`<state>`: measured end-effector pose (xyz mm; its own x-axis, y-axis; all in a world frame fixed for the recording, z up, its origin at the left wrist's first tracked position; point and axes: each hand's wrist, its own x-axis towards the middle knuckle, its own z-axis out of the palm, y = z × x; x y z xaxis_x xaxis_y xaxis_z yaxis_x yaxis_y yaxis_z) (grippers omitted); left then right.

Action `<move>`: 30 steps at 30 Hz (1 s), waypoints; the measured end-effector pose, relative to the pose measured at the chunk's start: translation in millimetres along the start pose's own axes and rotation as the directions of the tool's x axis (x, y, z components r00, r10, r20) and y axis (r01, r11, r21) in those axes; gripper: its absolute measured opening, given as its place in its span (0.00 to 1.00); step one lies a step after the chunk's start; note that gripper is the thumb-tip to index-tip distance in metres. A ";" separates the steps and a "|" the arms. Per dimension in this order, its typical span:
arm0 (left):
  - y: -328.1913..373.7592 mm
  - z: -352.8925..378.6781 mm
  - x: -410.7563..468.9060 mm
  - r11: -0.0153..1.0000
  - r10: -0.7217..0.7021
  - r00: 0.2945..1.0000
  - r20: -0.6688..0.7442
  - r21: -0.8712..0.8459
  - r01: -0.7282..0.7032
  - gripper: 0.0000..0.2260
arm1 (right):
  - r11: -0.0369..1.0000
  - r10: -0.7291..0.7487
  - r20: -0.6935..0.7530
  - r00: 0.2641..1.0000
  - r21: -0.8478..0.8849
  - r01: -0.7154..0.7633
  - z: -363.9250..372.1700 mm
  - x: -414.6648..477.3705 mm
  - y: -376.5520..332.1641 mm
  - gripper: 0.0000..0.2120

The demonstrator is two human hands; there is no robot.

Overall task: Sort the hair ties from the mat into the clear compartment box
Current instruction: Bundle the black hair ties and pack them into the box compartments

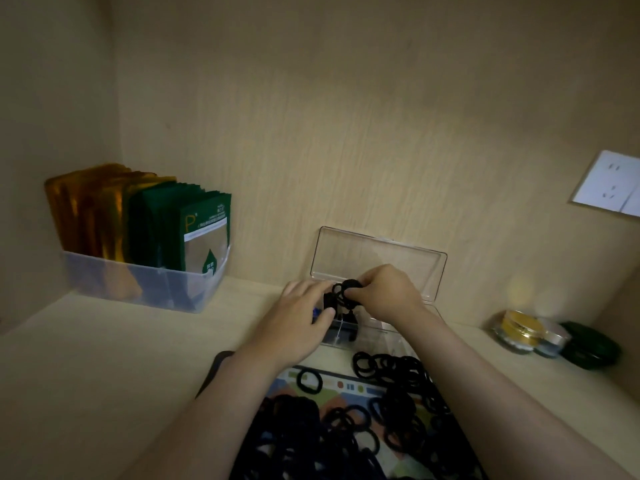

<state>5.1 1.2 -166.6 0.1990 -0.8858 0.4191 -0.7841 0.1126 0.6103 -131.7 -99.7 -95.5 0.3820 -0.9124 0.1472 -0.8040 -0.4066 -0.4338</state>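
Far to the left of the clear compartment box (377, 327), a translucent bin (145, 282) of gold and green sachets (138, 220) stands on the counter (86, 358). The left hand (298, 320) lies over the box's left end, fingers spread flat, its grip released and grasping nothing. The box sits against the back wall with its lid (377, 261) raised. Above its left compartments the right hand (384, 292) has its grip clenched on a bunch of black hair ties (343, 292), pinched between thumb and fingers. Just in front of the box, the patterned mat (349, 393) carries a large heap of loose hair ties (391, 393). To the right of the box are small jars (519, 330) and a white wall socket (609, 181).
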 end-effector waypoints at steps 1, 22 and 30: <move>-1.0 0.9 -0.2 1.000 0.007 1.000 -0.002 -0.004 -0.007 0.23 | 0.996 -0.005 0.002 1.000 -0.093 0.005 0.6 0.5 -2.4 0.10; 0.2 3.8 1.9 0.998 0.054 0.998 0.026 0.011 -0.054 0.17 | 0.874 -0.313 0.187 0.931 -0.327 0.359 -3.6 -16.6 1.2 0.16; 11.1 -11.1 -1.7 0.996 0.063 0.997 0.042 0.065 -0.066 0.20 | 0.871 -0.390 0.062 0.919 -0.300 0.390 -18.0 -30.8 4.3 0.17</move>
<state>2.6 8.9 -153.1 0.1240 -0.8952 0.4281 -0.8319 0.1414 0.5366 -155.1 -74.2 -85.9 0.6928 -0.6769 0.2489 -0.6878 -0.7239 -0.0540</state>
